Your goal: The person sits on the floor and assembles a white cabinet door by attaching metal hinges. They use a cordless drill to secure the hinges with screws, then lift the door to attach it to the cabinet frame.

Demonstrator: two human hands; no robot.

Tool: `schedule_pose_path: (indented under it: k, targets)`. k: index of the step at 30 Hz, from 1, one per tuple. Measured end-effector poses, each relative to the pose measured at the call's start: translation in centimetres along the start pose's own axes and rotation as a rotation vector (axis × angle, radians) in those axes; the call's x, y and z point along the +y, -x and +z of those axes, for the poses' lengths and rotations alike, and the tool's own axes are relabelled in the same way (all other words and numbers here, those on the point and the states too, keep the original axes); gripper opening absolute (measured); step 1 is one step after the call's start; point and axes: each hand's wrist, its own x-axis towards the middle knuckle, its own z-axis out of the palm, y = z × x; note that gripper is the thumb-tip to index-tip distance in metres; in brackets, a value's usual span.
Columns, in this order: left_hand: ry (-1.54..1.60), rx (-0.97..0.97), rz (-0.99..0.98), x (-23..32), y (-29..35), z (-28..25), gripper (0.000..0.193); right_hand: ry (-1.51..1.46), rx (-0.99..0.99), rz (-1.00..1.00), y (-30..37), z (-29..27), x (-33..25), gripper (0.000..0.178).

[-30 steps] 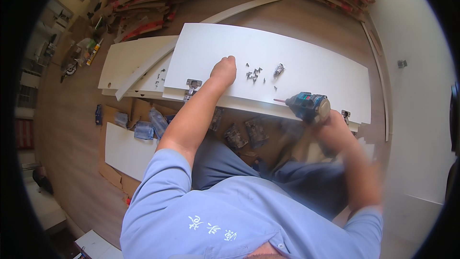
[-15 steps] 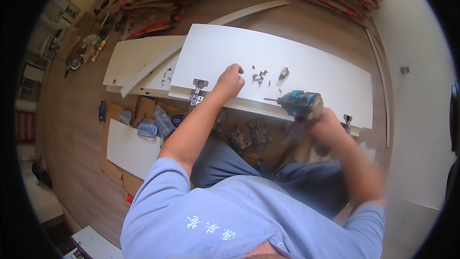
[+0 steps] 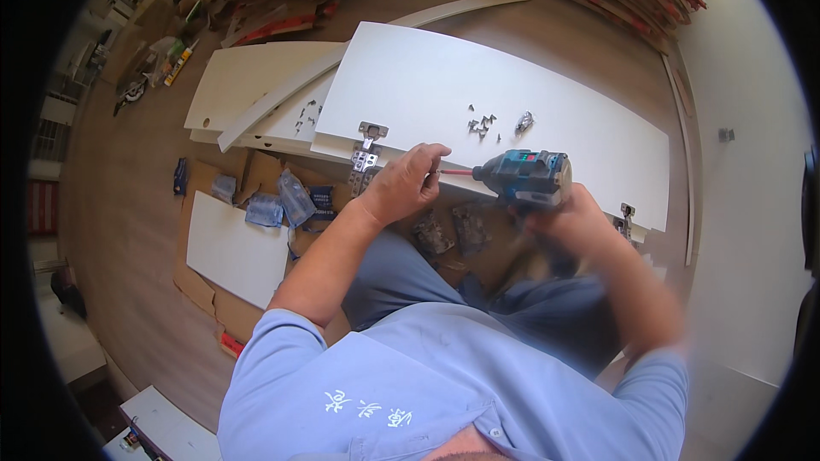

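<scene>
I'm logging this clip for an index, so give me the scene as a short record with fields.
setting: wooden floor, flat white furniture panels, stacked cardboard at the far side
left hand: fingertips at the tip of the driver bit, at the near edge of the large white panel
right hand: grips a blue cordless screwdriver, held level, bit pointing left
on panel: loose screws, metal cabinet hinge at the edge
nearby: second hinge, blue plastic bags

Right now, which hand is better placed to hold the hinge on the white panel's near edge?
Left. The left hand lies just beside the metal hinge on the white panel and pinches only the driver's bit tip. The right hand is farther away, gripping the cordless driver.
</scene>
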Motion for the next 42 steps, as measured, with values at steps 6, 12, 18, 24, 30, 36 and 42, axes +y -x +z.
schedule_pose_path:
  k: [6,12,18,24,30,36,42]
  targets:
    - [-0.064,0.030,0.081,-0.5,0.1,-0.7,0.056,0.015,-0.022,-0.038,-0.6,0.7,-0.3,0.023]
    - [-0.082,-0.006,0.139,-0.7,0.1,-1.1,0.057,-0.013,-0.019,0.022,-0.8,1.0,-0.6,0.023]
    - [-0.175,-0.074,0.253,-1.0,0.9,-1.4,0.061,0.126,-0.045,0.086,-1.8,1.2,-1.1,0.022]
    - [-0.076,-0.136,0.195,-1.3,2.6,-2.0,0.069,0.482,-0.131,0.136,-2.8,2.0,-4.3,0.030]
    - [0.004,-0.376,0.075,-0.7,3.9,-3.8,0.063,0.624,-0.353,0.174,-5.5,2.1,-6.5,0.032]
    - [-0.152,0.143,-0.104,-2.8,6.0,-5.3,0.054,0.452,-0.217,-0.076,-10.2,3.4,-5.2,0.029]
    - [-0.278,0.389,-0.291,-5.4,11.0,-3.9,0.057,0.308,-0.034,-0.037,-17.4,7.6,-3.0,0.020]
